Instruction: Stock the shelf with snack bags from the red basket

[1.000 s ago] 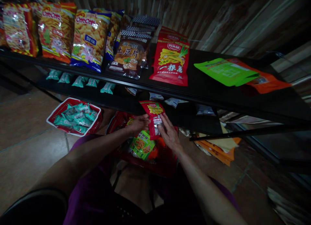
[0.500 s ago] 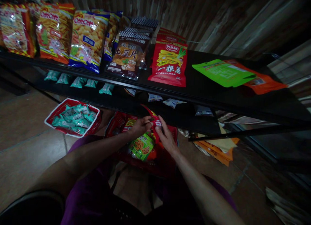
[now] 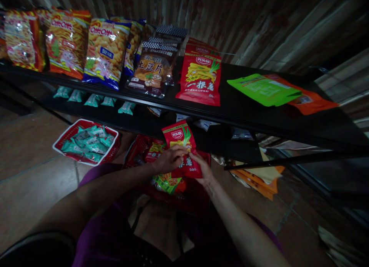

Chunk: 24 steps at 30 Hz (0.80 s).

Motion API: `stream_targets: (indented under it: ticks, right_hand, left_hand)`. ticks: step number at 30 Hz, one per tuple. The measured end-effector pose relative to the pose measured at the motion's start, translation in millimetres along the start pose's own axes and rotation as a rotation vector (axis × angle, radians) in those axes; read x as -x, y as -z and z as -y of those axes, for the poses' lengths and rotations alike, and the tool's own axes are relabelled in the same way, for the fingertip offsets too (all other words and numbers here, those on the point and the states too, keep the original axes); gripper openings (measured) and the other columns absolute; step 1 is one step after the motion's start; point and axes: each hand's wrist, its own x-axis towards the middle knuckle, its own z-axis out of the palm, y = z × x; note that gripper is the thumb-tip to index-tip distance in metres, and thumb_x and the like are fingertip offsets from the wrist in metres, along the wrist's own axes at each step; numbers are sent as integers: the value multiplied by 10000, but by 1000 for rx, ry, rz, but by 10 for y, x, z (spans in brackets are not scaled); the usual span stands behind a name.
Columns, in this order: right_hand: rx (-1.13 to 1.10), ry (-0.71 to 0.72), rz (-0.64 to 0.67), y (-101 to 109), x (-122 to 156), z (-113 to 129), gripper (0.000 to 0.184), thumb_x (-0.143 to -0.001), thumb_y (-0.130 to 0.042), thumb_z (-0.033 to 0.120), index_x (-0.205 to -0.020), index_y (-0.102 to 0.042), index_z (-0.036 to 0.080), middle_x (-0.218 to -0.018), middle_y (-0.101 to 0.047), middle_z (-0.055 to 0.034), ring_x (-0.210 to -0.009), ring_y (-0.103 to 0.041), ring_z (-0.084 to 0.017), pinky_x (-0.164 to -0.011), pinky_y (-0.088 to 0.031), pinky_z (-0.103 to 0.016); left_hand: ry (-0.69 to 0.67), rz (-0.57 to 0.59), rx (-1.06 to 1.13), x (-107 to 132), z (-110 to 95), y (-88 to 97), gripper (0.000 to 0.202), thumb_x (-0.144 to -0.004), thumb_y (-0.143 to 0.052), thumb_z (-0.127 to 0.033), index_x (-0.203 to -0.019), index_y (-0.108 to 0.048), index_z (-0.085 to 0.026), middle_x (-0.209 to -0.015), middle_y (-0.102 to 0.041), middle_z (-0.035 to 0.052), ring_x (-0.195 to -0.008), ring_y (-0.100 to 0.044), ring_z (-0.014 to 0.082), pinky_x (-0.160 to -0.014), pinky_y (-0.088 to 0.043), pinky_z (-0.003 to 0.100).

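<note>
Both hands grip one red snack packet [image 3: 181, 140], held upright above a red basket [image 3: 198, 196] on my lap. My left hand [image 3: 169, 160] is closed over the packet's lower left side, and my right hand [image 3: 204, 171] pinches its lower right corner from beneath. The packet's front, with white lettering and a picture of yellow sticks, faces me. Below it in the basket lie a green snack bag [image 3: 165, 181] and another red packet [image 3: 155, 150]. A stack of matching red packets [image 3: 201, 75] stands on the black top shelf [image 3: 248, 107], straight ahead.
Large orange and blue snack bags [image 3: 106, 52] and dark chip bags [image 3: 152, 67] line the top shelf's left. A green pouch [image 3: 263, 89] and an orange pouch [image 3: 309, 100] lie flat at its right. Small teal packets [image 3: 93, 100] sit on the lower shelf. A second red basket [image 3: 67, 133] of teal packets stands on the floor.
The red packet was turned round in my hands: a second ago its back faced me, half a second ago it was edge-on, now its front faces me and it sits slightly higher.
</note>
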Motion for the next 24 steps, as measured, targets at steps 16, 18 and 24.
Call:
stream_targets:
  ticks: [16, 18, 24]
  right_hand:
    - [-117, 4, -12, 108, -85, 21, 175, -766, -655, 285, -901, -648, 174, -880, -740, -73, -823, -704, -242, -801, -569, -432]
    - [-65, 11, -1, 120, -101, 15, 203, -739, -693, 296, -902, -648, 183, -853, -742, -61, -780, -709, -234, -766, -578, -419]
    - [100, 102, -42, 112, -176, -99, 321, -591, -805, 394, -786, -645, 195, -704, -733, -14, -669, -702, -216, -667, -579, -357]
  left_hand:
    - [771, -164, 646, 28, 263, 200, 316, -638, -728, -403, -801, -622, -155, -721, -644, 39, -649, -599, 158, -639, -470, 274]
    - [720, -100, 698, 68, 253, 173, 317, -586, -770, -354, -781, -626, -150, -689, -648, 27, -633, -603, 153, -647, -477, 271]
    - [508, -284, 316, 80, 307, 230, 185, -621, -756, -275, -715, -647, -159, -638, -650, -3, -656, -599, 140, -618, -464, 220]
